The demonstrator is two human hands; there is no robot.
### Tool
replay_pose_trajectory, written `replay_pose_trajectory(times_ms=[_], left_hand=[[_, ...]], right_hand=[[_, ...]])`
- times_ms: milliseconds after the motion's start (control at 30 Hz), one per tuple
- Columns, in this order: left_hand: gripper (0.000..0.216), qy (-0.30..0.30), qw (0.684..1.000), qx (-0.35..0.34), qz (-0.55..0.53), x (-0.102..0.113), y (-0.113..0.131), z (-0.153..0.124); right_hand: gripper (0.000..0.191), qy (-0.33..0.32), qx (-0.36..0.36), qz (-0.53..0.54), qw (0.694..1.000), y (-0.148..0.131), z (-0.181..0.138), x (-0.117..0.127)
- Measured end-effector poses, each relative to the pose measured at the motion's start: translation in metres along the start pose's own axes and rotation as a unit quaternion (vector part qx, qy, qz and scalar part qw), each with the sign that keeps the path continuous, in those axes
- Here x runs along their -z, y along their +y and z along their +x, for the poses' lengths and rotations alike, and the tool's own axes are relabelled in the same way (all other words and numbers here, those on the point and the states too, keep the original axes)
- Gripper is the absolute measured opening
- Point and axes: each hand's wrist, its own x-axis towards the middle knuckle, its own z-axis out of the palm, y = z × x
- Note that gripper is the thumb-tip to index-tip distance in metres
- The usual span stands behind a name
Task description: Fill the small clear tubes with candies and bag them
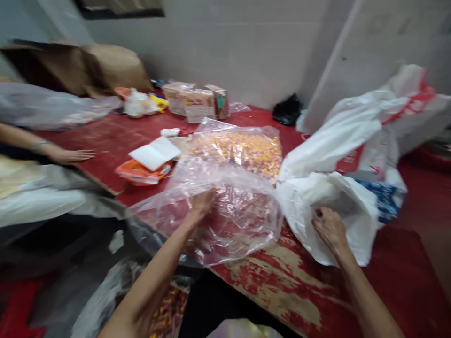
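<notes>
My left hand point(203, 203) is at the large clear plastic bag point(243, 211), whose loose open end spreads toward me. Its fingers are blurred behind the shiny film, so their grip is unclear. Small yellow-and-pink pieces point(246, 150) fill the far part of this bag. My right hand point(330, 227) is in the mouth of a white woven sack point(299, 206) on the right. Its fingers are curled, and whatever they hold is hidden. The sack's inside is shaded, and its contents do not show.
An orange packet point(141, 176) lies under a white pad point(155, 152). Small boxes point(199, 103) and a black bag point(287, 110) stand along the wall. Another person's hand point(72, 155) rests at the left edge of the worn red table point(282, 281). Below is a bag of similar pieces point(171, 305).
</notes>
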Motion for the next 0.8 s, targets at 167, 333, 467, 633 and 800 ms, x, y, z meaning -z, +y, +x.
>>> replay_pose_trajectory(times_ms=[167,333,467,633,800], left_hand=[[0.018,-0.012,0.99,-0.06,-0.124,-0.016,0.012,-0.043],[0.025,-0.161,0.882,0.08,-0.436,-0.046,0.048,-0.109],[0.028,-0.179,0.818,0.118,-0.534,-0.057,0.064,-0.131],[0.026,-0.137,0.825,0.106,-0.537,-0.062,0.069,-0.153],[0.02,-0.079,0.883,0.082,-0.455,-0.073,0.074,-0.174]], right_hand=[[0.04,0.035,-0.1,0.188,0.976,-0.03,-0.028,0.03],[0.031,-0.058,0.005,0.29,0.955,-0.075,-0.049,0.046],[0.028,-0.118,0.176,0.243,0.947,-0.092,-0.057,0.034],[0.035,-0.146,0.236,0.226,0.934,-0.106,-0.066,0.018],[0.03,-0.109,0.256,0.169,0.945,-0.119,-0.073,0.015]])
